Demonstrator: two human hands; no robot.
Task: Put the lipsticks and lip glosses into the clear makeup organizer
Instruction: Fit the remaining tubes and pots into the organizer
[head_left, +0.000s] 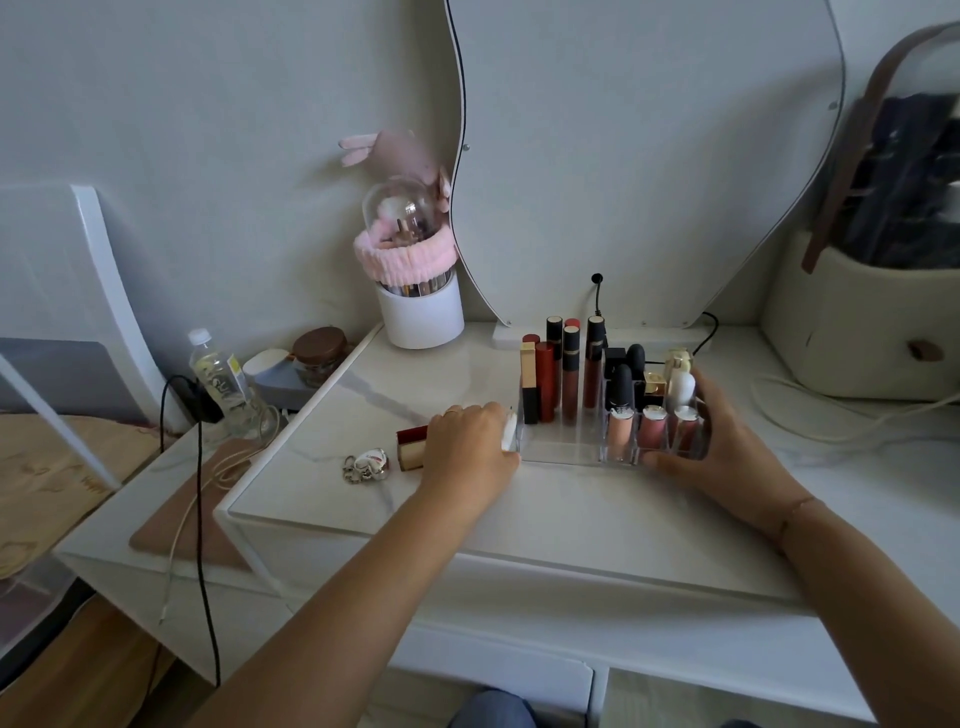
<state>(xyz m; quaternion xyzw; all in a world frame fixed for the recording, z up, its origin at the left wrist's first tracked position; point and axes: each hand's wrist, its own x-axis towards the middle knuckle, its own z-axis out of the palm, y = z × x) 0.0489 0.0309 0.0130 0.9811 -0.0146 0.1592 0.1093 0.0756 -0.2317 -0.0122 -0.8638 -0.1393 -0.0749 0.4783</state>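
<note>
Your left fingers (491, 418) are curling round a thin white tube (509, 431), so your left hand (470, 441) is gripping it. The tube is standing almost straight up, right at the left wall of the organizer (566, 453). I cannot tell what kind of tube it is. Your right thumb (670, 460) is lying along the front of the organizer. Your right fingers (714, 405) are wrapping round its right end, so your right hand (727, 441) is holding the box.

The organizer is sitting on the table (519, 514), between your two hands. In its front right slots three pink glosses (652, 430) are standing side by side. Behind them a black lipstick (621, 388) and a white bottle (681, 387) are poking up. In the back left part a red stick (545, 382) and tall brown glosses (570, 374) are standing up.

One red and gold lipstick (413, 447) is lying flat on the table, outside the organizer, just left of your left hand. Its right end is hiding behind that hand. A key ring (366, 464) is lying beside it.

Farther back a white cup (420, 319) with a pink band (400, 257) is standing next to the mirror (649, 156). A water bottle (218, 379) is standing past the left edge of the table. A pale bag (857, 332) is sitting to the right.
</note>
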